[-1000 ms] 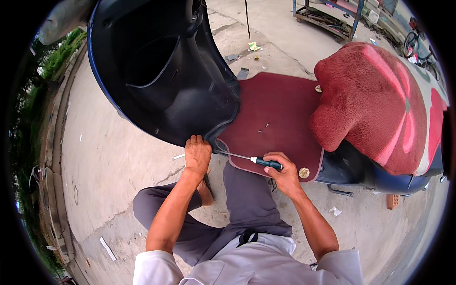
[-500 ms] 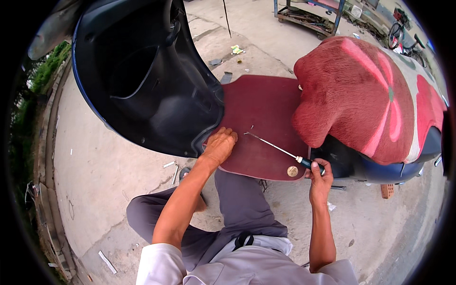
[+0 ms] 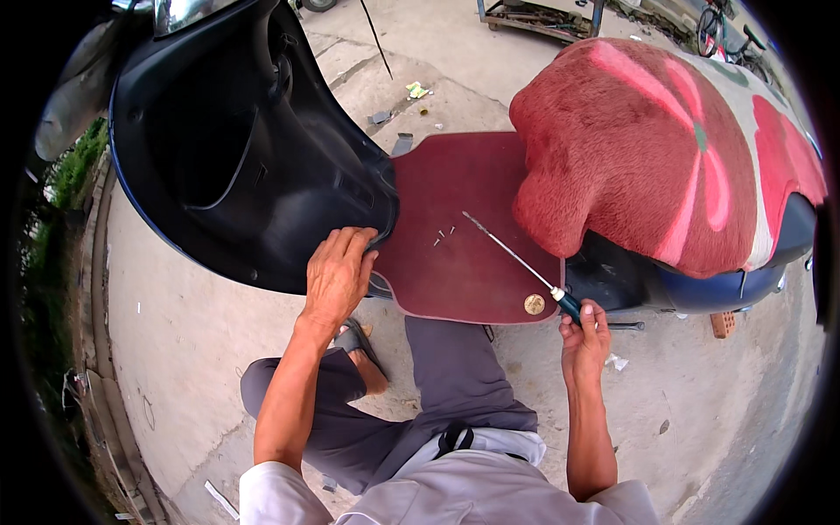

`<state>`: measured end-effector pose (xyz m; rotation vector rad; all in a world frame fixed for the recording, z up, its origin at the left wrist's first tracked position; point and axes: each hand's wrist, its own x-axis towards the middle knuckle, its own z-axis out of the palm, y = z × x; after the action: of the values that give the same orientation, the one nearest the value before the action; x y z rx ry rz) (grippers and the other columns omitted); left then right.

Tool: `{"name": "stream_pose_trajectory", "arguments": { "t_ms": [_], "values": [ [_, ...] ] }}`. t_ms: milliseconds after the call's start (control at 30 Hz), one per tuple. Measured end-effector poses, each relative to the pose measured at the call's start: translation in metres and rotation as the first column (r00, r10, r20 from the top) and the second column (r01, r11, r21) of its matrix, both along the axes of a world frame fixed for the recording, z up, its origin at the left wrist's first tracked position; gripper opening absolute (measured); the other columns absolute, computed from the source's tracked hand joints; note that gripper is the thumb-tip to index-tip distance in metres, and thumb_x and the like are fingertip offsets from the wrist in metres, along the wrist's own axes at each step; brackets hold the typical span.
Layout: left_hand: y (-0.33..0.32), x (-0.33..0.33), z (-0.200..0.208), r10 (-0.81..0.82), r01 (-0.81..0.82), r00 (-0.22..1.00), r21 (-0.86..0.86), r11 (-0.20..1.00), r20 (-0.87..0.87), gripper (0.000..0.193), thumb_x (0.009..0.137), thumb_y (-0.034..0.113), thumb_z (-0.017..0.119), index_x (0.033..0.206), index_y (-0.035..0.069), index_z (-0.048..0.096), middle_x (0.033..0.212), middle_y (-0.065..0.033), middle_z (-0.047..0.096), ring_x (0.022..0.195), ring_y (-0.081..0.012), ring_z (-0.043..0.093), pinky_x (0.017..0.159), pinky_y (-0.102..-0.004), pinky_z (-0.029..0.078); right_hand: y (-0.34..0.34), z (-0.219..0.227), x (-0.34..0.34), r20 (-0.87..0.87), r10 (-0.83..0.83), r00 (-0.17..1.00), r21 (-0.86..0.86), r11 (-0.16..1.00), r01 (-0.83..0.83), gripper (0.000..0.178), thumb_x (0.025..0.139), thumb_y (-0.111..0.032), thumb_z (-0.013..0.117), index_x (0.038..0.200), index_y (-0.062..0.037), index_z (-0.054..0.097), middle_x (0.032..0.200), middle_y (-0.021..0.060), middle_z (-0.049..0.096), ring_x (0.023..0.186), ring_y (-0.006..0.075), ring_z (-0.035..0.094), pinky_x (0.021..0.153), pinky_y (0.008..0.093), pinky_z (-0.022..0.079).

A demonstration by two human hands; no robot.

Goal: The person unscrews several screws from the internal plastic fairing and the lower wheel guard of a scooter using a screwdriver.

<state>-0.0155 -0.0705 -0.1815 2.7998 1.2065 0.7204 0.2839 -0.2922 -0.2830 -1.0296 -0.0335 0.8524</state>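
My left hand [image 3: 339,273] is at the lower edge of the scooter's black front panel [image 3: 324,206], its fingers bent over that edge; the fingertips are partly hidden. In my right hand [image 3: 585,337] is a screwdriver [image 3: 569,304] with a dark green handle and pale collar. Its long thin shaft points up and left over the dark red floor mat [image 3: 472,166], the tip near the mat's middle. Three small screws [image 3: 442,234] lie loose on the mat, left of the shaft. A round gold-coloured disc [image 3: 534,304] sits near the mat's right front corner.
A red, pink and white flowered cover [image 3: 630,166] drapes the scooter's seat on the right. My bent leg [image 3: 451,367] is close against the mat's near side. Beyond stands a metal cart [image 3: 542,22]; a brick [image 3: 723,325] rests on the ground at the right.
My left hand has moved left, off the mat to the panel's lower edge, uncovering screws on the mat. The screwdriver stays in my right hand. The whole view has shifted slightly.
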Motion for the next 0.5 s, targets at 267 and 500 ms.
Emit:
{"name": "stream_pose_trajectory", "arguments": {
  "t_ms": [267,500],
  "values": [
    [-0.001,-0.067,0.142,-0.026,-0.128,0.966,0.564,0.816,0.258,0.032,0.082,-0.008,0.070,0.112,0.002,0.064,0.122,-0.0181,0.062,0.108,-0.0332,0.062,0.090,-0.0418,0.053,0.065,0.042,-0.034,0.126,0.128,0.984,0.170,0.974,-0.148,0.028,0.098,-0.014,0.067,0.120,-0.0038,0.052,0.095,0.0068,0.064,0.078,0.0133,0.062,0.070,0.0274,0.051],
    [0.004,-0.075,0.223,0.100,-0.094,0.994,0.745,0.660,0.037,0.035,0.088,0.010,0.070,0.122,0.008,0.063,0.137,-0.0159,0.056,0.130,-0.0331,0.050,0.109,-0.0453,0.038,0.139,0.076,-0.078,0.373,0.014,0.928,0.211,0.973,-0.099,0.032,0.099,-0.015,0.067,0.122,0.0011,0.053,0.097,0.0038,0.062,0.080,0.0092,0.058,0.078,0.0264,0.051]
  ]
}}
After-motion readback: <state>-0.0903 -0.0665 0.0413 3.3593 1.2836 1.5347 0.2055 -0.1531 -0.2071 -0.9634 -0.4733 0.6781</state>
